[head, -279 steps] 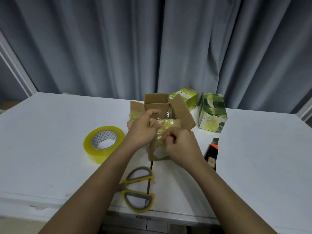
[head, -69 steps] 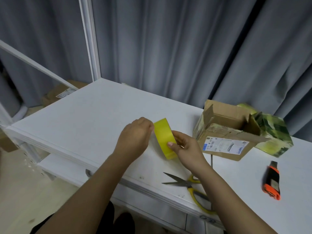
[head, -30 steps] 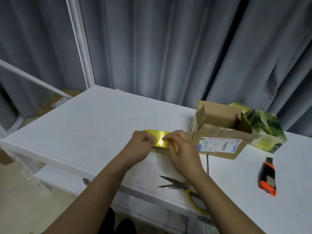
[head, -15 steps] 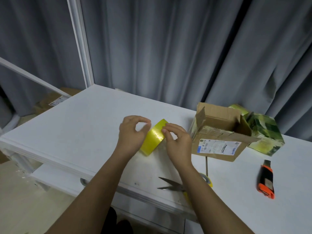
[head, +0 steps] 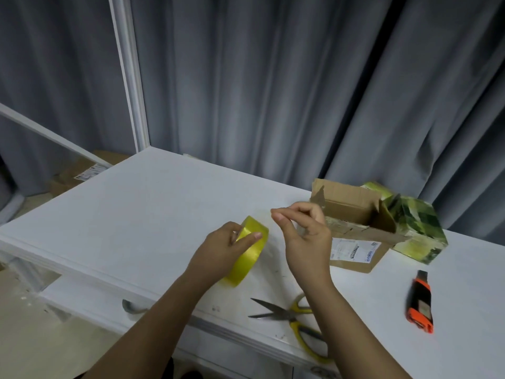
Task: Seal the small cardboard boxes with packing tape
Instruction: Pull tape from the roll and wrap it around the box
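The left hand (head: pixel 226 250) steadies the yellow tape roll (head: pixel 247 253) on edge, its grip curled round it, so the right hand (head: pixel 304 231) can pinch and draw the clear end toward the open cardboard box (head: pixel 352 236) (flaps up) on the tabletop (head: pixel 136 214)

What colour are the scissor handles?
Yellow, with grey inside the loops; the scissors show in the head view.

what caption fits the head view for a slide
Left hand grips yellow tape roll; right hand pinches above it beside open brown cardboard box.
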